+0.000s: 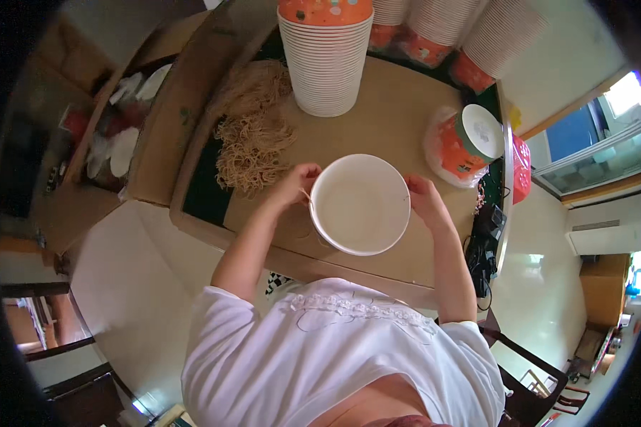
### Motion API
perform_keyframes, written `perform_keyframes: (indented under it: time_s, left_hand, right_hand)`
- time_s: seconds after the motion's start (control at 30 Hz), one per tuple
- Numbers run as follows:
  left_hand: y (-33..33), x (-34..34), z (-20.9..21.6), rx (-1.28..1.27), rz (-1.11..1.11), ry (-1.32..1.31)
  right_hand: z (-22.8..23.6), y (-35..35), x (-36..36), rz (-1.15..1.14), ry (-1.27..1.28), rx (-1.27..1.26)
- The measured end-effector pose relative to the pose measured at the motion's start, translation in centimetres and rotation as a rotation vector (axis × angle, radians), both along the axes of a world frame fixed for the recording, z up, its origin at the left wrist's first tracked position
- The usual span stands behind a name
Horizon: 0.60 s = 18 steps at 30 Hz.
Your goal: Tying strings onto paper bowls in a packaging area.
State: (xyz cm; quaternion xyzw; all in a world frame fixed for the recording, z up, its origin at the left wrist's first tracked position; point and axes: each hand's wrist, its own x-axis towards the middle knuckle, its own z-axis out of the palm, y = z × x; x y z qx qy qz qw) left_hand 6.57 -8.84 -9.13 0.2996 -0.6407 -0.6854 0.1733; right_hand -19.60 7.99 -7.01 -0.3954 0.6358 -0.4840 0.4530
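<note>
A white paper bucket (pixel 360 206) stands open end up between my hands, its inside bare. My left hand (pixel 298 185) is closed in a pinch at the left of its rim, with a thin tan cord (pixel 305 192) showing at the fingertips. On the opposite side my right hand (pixel 426 199) has its fingers closed against the bucket's outer wall, close to a small dark spot under the rim. Part of those fingers is hidden. Beyond my left hand lies a tangled heap of tan cords (pixel 253 153).
A tall stack of nested paper buckets (pixel 327 67) rises behind the bucket, with more stacks (pixel 502 39) at the back right. An orange bucket upside down in clear plastic (pixel 465 142) sits at right. Black cables (pixel 481 256) lie on the table's right edge. A cardboard box (pixel 167 121) stands left.
</note>
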Motion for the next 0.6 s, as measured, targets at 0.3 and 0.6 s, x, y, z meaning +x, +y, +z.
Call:
perform_keyframes:
  time_s: [0.3,0.6]
  left_hand:
    - [3.2,1.5,1.9,0.320,-0.271,-0.307]
    - [3.5,-8.9,16.1,-0.576,0.024,0.168]
  right_hand:
    - [5.6,2.9,1.3,0.184,-0.215,0.584]
    - [15.4,4.5,-5.2,-0.049,0.414,-0.383]
